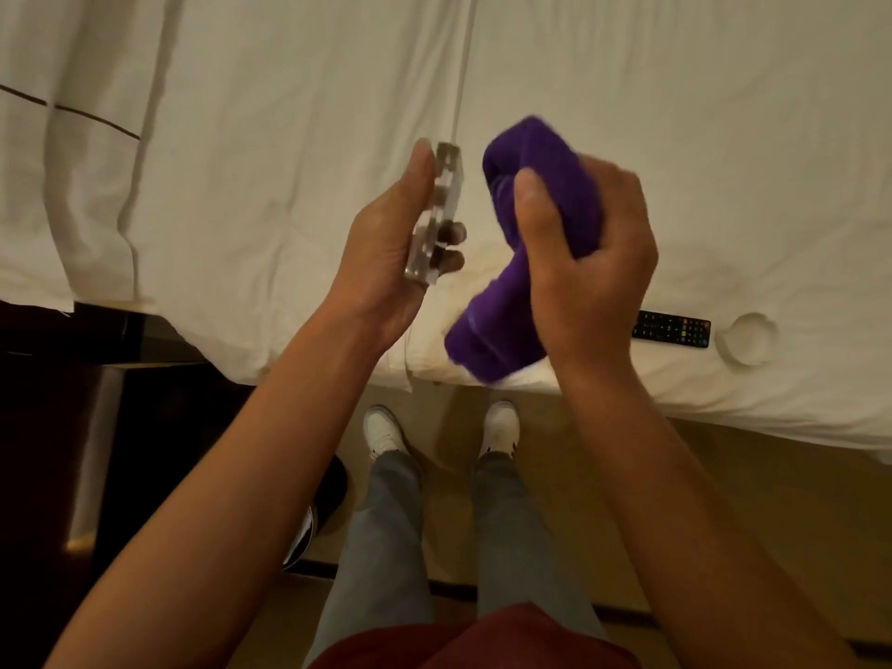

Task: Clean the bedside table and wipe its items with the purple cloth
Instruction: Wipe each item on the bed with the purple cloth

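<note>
bed [627,113] — white sheet | remote [672,329] near edge | round ashtray [747,339] just beside it

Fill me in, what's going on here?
A person stands at the edge of a white bed. The left hand holds a clear, blocky item upright by its edges, fingers wrapped around its lower end. The right hand grips a bunched purple cloth just beside it, not quite touching. A black remote and a round white dish lie on the bed near its edge.
</note>
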A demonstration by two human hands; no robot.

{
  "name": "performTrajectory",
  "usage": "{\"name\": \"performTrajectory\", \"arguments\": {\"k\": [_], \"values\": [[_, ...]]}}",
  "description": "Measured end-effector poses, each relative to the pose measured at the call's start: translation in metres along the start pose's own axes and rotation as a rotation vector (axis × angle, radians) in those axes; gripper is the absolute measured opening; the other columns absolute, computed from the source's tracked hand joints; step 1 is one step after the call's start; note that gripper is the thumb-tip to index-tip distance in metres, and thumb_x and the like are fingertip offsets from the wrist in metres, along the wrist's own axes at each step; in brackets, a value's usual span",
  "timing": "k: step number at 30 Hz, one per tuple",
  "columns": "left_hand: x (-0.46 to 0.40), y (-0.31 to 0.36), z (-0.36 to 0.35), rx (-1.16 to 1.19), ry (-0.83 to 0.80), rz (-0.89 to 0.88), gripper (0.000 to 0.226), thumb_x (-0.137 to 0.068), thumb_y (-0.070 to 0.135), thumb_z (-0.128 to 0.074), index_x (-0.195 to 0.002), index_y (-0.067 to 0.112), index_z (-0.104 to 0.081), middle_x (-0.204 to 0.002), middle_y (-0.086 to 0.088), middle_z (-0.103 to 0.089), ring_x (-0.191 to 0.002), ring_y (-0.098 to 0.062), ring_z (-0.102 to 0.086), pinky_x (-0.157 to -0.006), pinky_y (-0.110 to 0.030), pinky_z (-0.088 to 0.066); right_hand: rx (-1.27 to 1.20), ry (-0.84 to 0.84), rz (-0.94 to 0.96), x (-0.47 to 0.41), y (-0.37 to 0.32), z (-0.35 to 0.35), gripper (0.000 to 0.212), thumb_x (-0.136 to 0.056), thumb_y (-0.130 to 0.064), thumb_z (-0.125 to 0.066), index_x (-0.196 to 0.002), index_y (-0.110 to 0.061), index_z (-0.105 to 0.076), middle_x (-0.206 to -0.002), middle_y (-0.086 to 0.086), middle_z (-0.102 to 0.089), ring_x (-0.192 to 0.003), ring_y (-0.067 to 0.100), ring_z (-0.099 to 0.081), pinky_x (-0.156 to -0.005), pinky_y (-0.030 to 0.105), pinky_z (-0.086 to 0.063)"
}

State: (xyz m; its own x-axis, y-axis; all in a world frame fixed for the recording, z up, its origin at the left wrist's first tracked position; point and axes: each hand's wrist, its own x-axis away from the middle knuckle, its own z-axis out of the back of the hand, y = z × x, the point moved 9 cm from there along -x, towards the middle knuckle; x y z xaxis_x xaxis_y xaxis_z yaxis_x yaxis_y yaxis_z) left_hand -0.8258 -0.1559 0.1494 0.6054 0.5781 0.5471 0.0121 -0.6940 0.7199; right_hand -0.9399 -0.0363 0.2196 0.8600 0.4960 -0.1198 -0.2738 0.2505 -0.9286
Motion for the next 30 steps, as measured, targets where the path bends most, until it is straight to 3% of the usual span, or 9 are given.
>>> {"name": "performTrajectory", "arguments": {"k": [2,5,8,12,15,20,25,28,30], "values": [[0.003,-0.004,0.002,-0.172,0.062,-0.021,0.047,-0.094,0.06,-0.05,-0.116,0.022,-0.067,-0.11,-0.01,-0.06,-0.079,-0.019,-0.061,-0.067,-0.031,-0.049,0.009,-0.002,0.034,-0.015,-0.01,-0.006,0.035,-0.096,-0.038,-0.064,-0.116,-0.009,-0.067,-0.107,0.006,-0.066,-0.087,0.004,-0.062,-0.078,0.01,-0.047],[0.004,0.004,0.002,-0.391,0.138,-0.157,0.035,-0.103,0.051,-0.046,-0.113,0.023,-0.065,-0.096,-0.001,-0.074,-0.079,-0.017,-0.071,-0.061,-0.028,-0.055,0.058,-0.052,0.133,-0.021,-0.023,-0.024,0.044,-0.096,-0.04,-0.061,-0.124,-0.006,-0.067,-0.115,0.01,-0.064,-0.095,0.007,-0.063,-0.079,0.01,-0.05],[0.003,0.012,0.004,-0.432,0.186,-0.228,0.026,-0.103,0.044,-0.05,-0.114,0.022,-0.059,-0.091,-0.004,-0.076,-0.074,-0.018,-0.075,-0.054,-0.025,-0.055,0.174,-0.066,0.206,-0.009,-0.02,-0.035,0.048,-0.096,-0.039,-0.065,-0.13,-0.006,-0.065,-0.126,0.015,-0.06,-0.111,0.022,-0.063,-0.085,0.029,-0.059],[-0.001,0.005,0.007,-0.407,0.233,-0.188,0.033,-0.103,0.041,-0.052,-0.116,0.013,-0.063,-0.095,-0.007,-0.076,-0.081,-0.017,-0.075,-0.065,-0.025,-0.058,0.264,0.015,0.212,0.009,-0.008,-0.031,0.048,-0.094,-0.034,-0.072,-0.133,-0.006,-0.065,-0.132,0.021,-0.057,-0.12,0.029,-0.059,-0.091,0.039,-0.06],[-0.004,-0.013,0.011,-0.295,0.244,-0.096,0.043,-0.104,0.04,-0.051,-0.105,0.002,-0.07,-0.086,-0.014,-0.075,-0.075,-0.019,-0.073,-0.063,-0.027,-0.057,0.246,-0.002,0.189,0.022,-0.002,-0.031,0.046,-0.095,-0.032,-0.072,-0.133,-0.007,-0.066,-0.132,0.022,-0.056,-0.119,0.03,-0.06,-0.088,0.041,-0.06],[-0.012,-0.012,0.031,-0.007,0.323,-0.011,0.042,-0.103,0.044,-0.051,-0.102,0.006,-0.069,-0.073,-0.002,-0.074,-0.071,-0.016,-0.071,-0.072,-0.033,-0.058,0.204,-0.162,0.106,0.055,0.009,-0.034,0.049,-0.093,-0.041,-0.067,-0.132,-0.011,-0.066,-0.128,0.013,-0.058,-0.109,0.022,-0.063,-0.082,0.028,-0.06],[-0.014,-0.003,0.033,0.07,0.074,0.024,0.045,-0.106,0.04,-0.045,-0.122,0.001,-0.059,-0.101,-0.017,-0.075,-0.1,-0.035,-0.073,-0.082,-0.042,-0.059,0.18,-0.13,0.053,0.05,0.017,-0.012,0.044,-0.09,-0.032,-0.075,-0.125,-0.007,-0.066,-0.122,0.012,-0.061,-0.101,0.017,-0.064,-0.078,0.02,-0.058],[-0.01,-0.005,0.028,0.086,0.0,0.015,0.043,-0.103,0.037,-0.052,-0.125,0.0,-0.051,-0.1,-0.019,-0.07,-0.096,-0.036,-0.073,-0.084,-0.043,-0.057,0.16,0.025,0.116,0.023,0.002,0.002,0.04,-0.092,-0.032,-0.072,-0.121,-0.005,-0.068,-0.118,0.013,-0.062,-0.099,0.012,-0.061,-0.081,0.011,-0.051],[-0.004,-0.012,0.011,0.126,-0.077,0.043,0.04,-0.103,0.039,-0.05,-0.117,0.002,-0.056,-0.097,-0.014,-0.069,-0.092,-0.029,-0.072,-0.086,-0.041,-0.057,0.163,0.06,0.189,0.009,-0.011,-0.004,0.04,-0.092,-0.031,-0.073,-0.12,-0.003,-0.069,-0.116,0.015,-0.063,-0.099,0.012,-0.062,-0.083,0.009,-0.049]]}}
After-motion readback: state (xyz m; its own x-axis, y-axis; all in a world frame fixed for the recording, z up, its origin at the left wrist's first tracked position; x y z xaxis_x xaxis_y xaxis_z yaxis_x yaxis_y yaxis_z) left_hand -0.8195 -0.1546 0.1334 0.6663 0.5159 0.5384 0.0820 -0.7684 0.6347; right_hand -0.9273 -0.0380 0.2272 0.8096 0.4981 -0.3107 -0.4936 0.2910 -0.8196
